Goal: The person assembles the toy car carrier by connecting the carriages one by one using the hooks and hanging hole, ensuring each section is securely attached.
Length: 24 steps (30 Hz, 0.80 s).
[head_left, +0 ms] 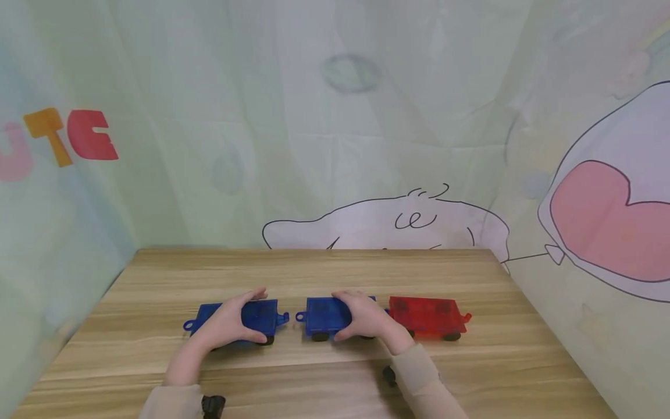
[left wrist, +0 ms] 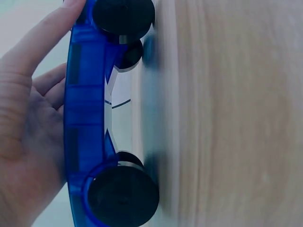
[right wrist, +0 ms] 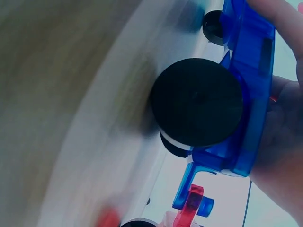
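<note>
Left of the red wagon [head_left: 426, 319], my right hand [head_left: 366, 317] gripped the nearer blue wagon [head_left: 320, 317]; my left hand [head_left: 227, 321] gripped the farther blue wagon [head_left: 262, 314], lengthwise in line, just apart.

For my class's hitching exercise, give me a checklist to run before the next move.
1. Left hand gripping the leftmost translucent blue plastic wagon: ok.
2. Right hand gripping the middle translucent blue plastic wagon: ok.
3. Translucent red plastic wagon hitched to the middle wagon: ok.
4. Leftmost wagon's blue plastic hook facing the middle wagon's blue plastic ring: ok.
5. Hook and ring joined: not ok, apart.
6. Hook and ring heights matching: cannot tell.
</note>
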Available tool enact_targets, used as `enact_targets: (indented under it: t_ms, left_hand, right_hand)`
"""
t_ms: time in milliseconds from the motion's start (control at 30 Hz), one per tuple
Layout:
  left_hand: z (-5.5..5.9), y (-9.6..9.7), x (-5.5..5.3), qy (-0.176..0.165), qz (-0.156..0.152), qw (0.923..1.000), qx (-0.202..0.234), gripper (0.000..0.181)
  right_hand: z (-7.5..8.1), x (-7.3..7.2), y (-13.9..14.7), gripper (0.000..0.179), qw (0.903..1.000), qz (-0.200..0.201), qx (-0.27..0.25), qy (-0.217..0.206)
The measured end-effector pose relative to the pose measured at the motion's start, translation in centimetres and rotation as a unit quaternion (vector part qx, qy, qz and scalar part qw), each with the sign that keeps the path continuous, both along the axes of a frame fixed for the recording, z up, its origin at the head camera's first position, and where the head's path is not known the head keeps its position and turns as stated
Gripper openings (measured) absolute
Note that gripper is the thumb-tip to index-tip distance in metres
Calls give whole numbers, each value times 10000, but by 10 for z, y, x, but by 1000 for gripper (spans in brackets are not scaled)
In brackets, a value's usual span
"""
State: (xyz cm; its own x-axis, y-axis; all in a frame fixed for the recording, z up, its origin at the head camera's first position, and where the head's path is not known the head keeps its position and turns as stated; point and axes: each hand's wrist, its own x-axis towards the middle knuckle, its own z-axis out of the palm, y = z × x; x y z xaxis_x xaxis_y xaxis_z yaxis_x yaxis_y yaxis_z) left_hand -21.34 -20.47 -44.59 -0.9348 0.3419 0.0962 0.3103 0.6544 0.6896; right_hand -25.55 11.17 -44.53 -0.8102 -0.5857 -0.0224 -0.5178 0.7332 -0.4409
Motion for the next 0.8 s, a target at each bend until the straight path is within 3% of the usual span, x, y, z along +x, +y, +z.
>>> enact_targets:
  t_ms: [800]
  left_hand:
    - [0,5,-1,-55,-58,9999,142,97]
  right_hand:
    - [2,4,4,85,9998,30,-173,-89]
